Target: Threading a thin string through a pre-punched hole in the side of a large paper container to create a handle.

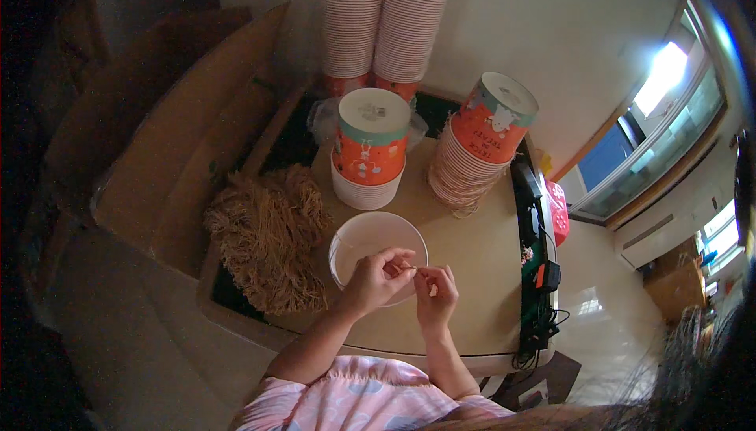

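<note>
**Both hands pinch a thin string over an open cup**

Your left hand and right hand meet just above the near rim of a white cup that stands open on the desk. The fingers of both hands are drawn in narrow, and a thin string runs between the fingertips of the two; it is too fine to tell more about it. The cup lies directly under and just beyond your left hand.

To the left of your left hand a heap of tan strings rests at the desk's edge, partly over a cardboard box. Beyond the cup stands a stack of orange cups turned upside down. Beyond your right hand a second stack leans to the right. Farther back, against the wall, two tall stacks rise side by side. To the right of your right hand, black devices with cables line the desk's far edge.
</note>
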Motion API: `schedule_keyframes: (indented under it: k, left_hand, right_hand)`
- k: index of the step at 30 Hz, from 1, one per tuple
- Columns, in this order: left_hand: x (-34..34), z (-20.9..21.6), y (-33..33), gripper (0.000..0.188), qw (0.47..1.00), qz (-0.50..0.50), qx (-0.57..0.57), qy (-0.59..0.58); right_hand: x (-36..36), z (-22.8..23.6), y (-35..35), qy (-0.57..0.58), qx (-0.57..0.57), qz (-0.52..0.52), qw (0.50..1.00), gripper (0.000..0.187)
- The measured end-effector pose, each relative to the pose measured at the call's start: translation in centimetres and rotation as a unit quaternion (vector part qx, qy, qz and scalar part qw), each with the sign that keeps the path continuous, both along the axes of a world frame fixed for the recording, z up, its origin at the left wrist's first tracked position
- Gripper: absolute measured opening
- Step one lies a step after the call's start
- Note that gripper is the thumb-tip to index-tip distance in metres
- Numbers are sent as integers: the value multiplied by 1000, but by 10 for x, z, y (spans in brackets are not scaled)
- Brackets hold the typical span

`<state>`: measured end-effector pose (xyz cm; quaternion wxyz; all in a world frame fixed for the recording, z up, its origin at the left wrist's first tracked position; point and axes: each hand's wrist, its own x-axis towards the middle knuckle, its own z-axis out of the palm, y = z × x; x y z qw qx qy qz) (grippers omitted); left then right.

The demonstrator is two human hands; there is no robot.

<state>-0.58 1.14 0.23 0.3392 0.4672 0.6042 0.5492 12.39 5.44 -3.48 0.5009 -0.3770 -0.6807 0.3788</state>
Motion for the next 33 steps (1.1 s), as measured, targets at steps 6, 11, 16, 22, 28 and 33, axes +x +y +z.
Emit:
schedule_keyframes:
  k: [6,11,16,22,28,33]
  left_hand:
    - [0,-4,-1,11,1000,-19,-4,9]
    - [-1,-4,-4,8,999,-17,-9,41]
    - [-3,3,-7,7,999,-5,-1,54]
    - [-4,2,-7,8,999,-8,-14,41]
    - [-5,-5,-7,18,1000,-19,17,-8]
    - [-4,2,-6,16,999,-47,-18,-8]
  right_hand:
    - [1,8,-2,-42,71,-6,997,9]
    - [5,15,-2,-63,85,27,994,9]
    - [9,19,1,-69,73,25,995,8]
    - [10,19,2,-79,54,41,995,8]
    - [6,19,2,-39,23,55,997,9]
    - [6,19,3,-24,62,52,996,11]
